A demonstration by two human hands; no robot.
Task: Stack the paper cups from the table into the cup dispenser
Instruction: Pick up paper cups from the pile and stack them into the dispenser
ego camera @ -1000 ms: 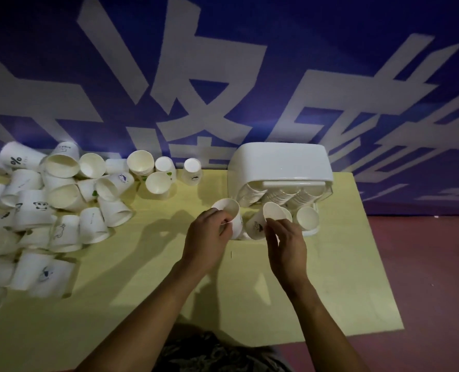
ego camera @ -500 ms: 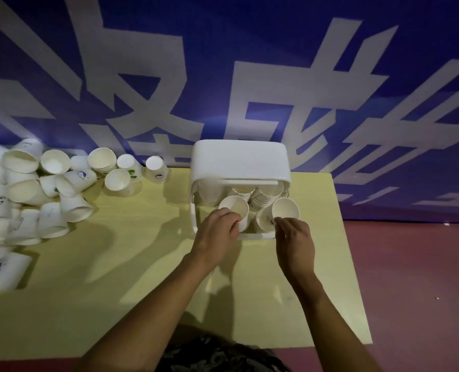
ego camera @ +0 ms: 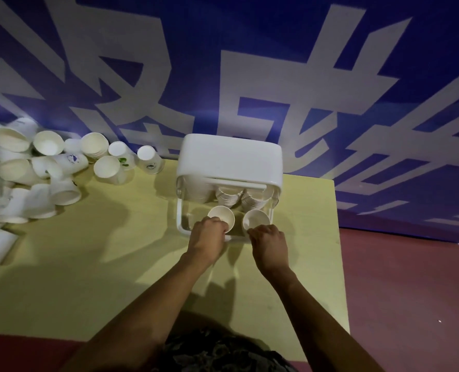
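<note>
A white cup dispenser [ego camera: 229,157] with a clear body stands at the back of the yellow table [ego camera: 102,264]. Stacks of cups [ego camera: 229,196] hang inside it. My left hand [ego camera: 208,238] grips a white paper cup [ego camera: 221,214] at the dispenser's open front, mouth facing me. My right hand [ego camera: 270,244] grips a second paper cup [ego camera: 255,220] just to its right, also at the opening. A heap of loose paper cups [ego camera: 35,170] lies at the table's far left.
A blue wall with large white characters [ego camera: 250,76] rises right behind the table. The table's right edge [ego camera: 339,251] drops to a red floor [ego camera: 411,291]. Bare tabletop lies between the cup heap and the dispenser.
Both hands have carried their cups forward from in front of the dispenser into its open front. My view has swung right, pushing the cup heap toward the left edge.
</note>
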